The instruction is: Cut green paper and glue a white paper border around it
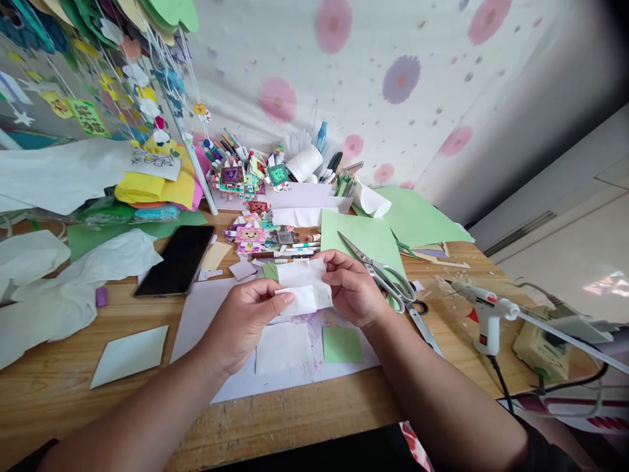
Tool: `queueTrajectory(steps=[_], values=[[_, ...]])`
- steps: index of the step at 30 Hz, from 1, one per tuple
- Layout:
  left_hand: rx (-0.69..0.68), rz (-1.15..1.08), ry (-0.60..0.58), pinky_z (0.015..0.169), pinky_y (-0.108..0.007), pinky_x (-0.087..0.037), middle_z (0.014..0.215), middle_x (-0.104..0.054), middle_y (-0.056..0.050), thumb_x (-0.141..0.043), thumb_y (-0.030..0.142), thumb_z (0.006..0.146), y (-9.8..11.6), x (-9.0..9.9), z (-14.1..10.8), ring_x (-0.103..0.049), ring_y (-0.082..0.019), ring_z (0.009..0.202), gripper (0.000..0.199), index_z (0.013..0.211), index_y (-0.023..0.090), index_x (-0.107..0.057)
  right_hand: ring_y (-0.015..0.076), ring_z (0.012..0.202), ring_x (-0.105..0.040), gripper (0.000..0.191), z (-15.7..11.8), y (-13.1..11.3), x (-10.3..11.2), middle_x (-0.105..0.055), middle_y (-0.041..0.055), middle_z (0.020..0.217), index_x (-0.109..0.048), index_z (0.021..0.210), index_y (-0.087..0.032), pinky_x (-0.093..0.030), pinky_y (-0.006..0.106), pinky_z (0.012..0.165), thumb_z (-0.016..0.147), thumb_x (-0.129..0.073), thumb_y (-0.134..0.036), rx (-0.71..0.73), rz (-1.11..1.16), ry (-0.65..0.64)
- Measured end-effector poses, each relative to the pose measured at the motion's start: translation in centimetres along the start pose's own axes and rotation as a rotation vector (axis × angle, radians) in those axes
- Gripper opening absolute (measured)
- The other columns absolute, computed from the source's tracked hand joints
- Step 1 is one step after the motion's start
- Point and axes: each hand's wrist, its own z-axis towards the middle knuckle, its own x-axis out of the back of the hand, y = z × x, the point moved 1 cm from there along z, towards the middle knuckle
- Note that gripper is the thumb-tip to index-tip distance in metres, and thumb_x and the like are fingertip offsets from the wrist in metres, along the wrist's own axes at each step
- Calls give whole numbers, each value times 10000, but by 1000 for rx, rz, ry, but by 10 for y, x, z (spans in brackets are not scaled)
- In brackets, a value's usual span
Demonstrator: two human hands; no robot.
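Note:
Between my two hands is a piece of white tissue (301, 275), partly folded over on its left side. My left hand (250, 311) pinches the folded flap with thumb and fingers. On the other side my right hand (354, 288) grips the tissue's right edge. Below them a white paper square (284, 347) and a small green paper square (343, 345) lie on a large white sheet (236, 387) stained with colour. Scissors (378, 269) rest just beyond my right hand, on a green sheet (363, 229).
A hot glue gun (486, 308) stands at the right with its cord. At the left are a black phone (177, 259), crumpled white tissue (93, 282) and a white card (130, 354). Markers (230, 147) and small paper figures (250, 236) crowd the back, beside hanging paper decorations (142, 85).

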Motion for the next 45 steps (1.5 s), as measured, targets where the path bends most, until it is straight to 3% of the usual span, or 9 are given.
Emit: queueTrajectory(steps=[5, 13, 18, 23, 26, 30, 35, 41, 45], values=[[-72, 41, 53, 556, -228, -311, 608, -468, 43, -740, 383, 687, 2, -2, 0, -404, -105, 598, 258, 613, 183, -594, 141, 614, -576, 292, -4, 7, -4, -660, -14, 735, -659, 883, -224, -433, 242, 545, 663, -781, -372, -23, -48, -26], [-99, 133, 125, 518, -211, -296, 574, -478, 59, -741, 347, 680, 2, -2, 0, -400, -86, 562, 245, 601, 173, -587, 151, 704, -649, 432, -5, 17, -10, -720, -29, 791, -625, 916, -230, -504, 271, 671, 562, -872, -229, 31, -123, -17], [-71, -101, 155, 556, -184, -384, 642, -560, 75, -801, 281, 631, 2, -1, 1, -494, -81, 597, 294, 752, 205, -543, 143, 673, -654, 422, -5, 17, -11, -735, -24, 796, -639, 911, -224, -507, 264, 652, 559, -872, -220, 32, -107, 19], [118, -313, 56, 672, -314, -529, 846, -661, -2, -788, 342, 657, 5, -3, 3, -622, -161, 742, 356, 921, 208, -590, 144, 684, -658, 419, -4, 16, -9, -737, -24, 818, -651, 909, -224, -512, 265, 657, 553, -872, -207, 55, -89, 32], [86, -221, 15, 677, -304, -547, 847, -645, -14, -782, 352, 671, 4, -3, 3, -607, -162, 772, 272, 836, 177, -655, 145, 685, -654, 398, -4, 16, -8, -737, -21, 822, -661, 910, -221, -513, 265, 653, 569, -866, -217, 74, -106, 42], [-16, -63, 63, 650, -267, -551, 706, -566, 25, -771, 365, 684, 2, 0, 3, -546, -124, 679, 235, 672, 174, -635, 144, 698, -656, 375, -5, 16, -9, -741, -17, 824, -668, 898, -213, -509, 260, 655, 576, -860, -214, 75, -113, 43], [-94, 44, 90, 596, -227, -518, 659, -556, 29, -762, 363, 695, 7, 4, 4, -518, -117, 647, 229, 663, 179, -629, 149, 676, -658, 325, -5, 17, -7, -744, -9, 791, -675, 868, -200, -504, 266, 646, 585, -835, -195, 42, -135, 59], [-21, -248, -12, 743, -267, -522, 896, -686, -17, -783, 322, 700, 6, -8, 1, -599, -139, 800, 258, 905, 189, -700, 140, 698, -645, 296, -5, 26, -18, -738, -16, 808, -669, 857, -205, -495, 266, 679, 602, -820, -188, 178, -46, 188], [-37, -429, 64, 729, -241, -506, 937, -704, -13, -789, 280, 703, 4, -17, -1, -612, -134, 848, 225, 894, 202, -699, 147, 724, -645, 271, -6, 35, -36, -730, -7, 822, -640, 839, -201, -498, 279, 710, 626, -806, -207, 246, -17, 265]])
